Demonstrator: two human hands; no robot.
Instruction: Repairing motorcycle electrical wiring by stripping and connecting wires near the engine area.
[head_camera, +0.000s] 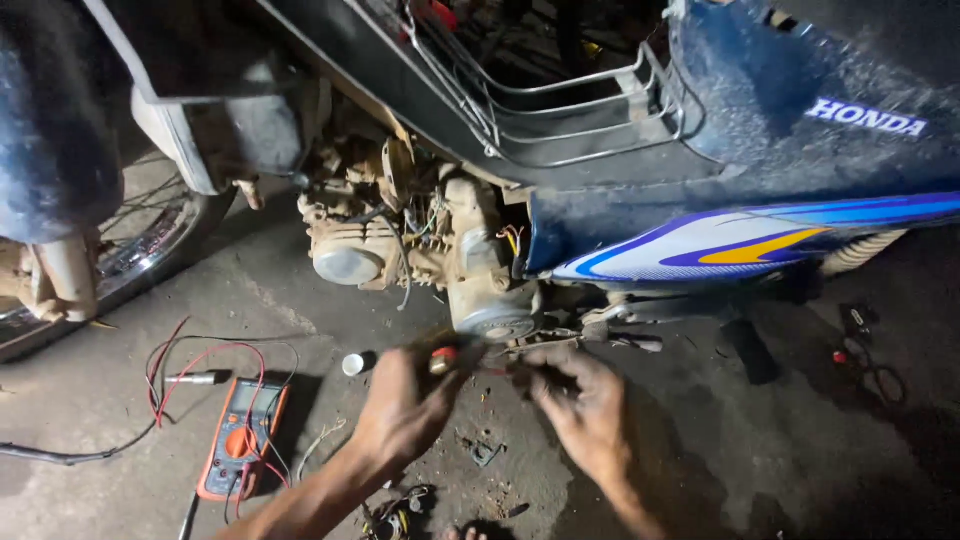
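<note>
My left hand (405, 405) is closed around a small tool with a red tip (442, 358), held just under the round engine cover (497, 318) of a blue motorcycle. My right hand (578, 398) is beside it, fingers pinched on something thin and dark near the foot peg bar (620, 338); what it grips is blurred. The dusty engine (400, 240) with loose coloured wires (510, 238) sits directly above both hands.
An orange multimeter (240, 438) with red and black leads (190, 365) lies on the concrete floor at the left. The front wheel (130, 250) stands at far left. A small white cap (353, 364) and wire scraps (400, 510) lie near my left arm. The blue side panel (780, 150) overhangs at right.
</note>
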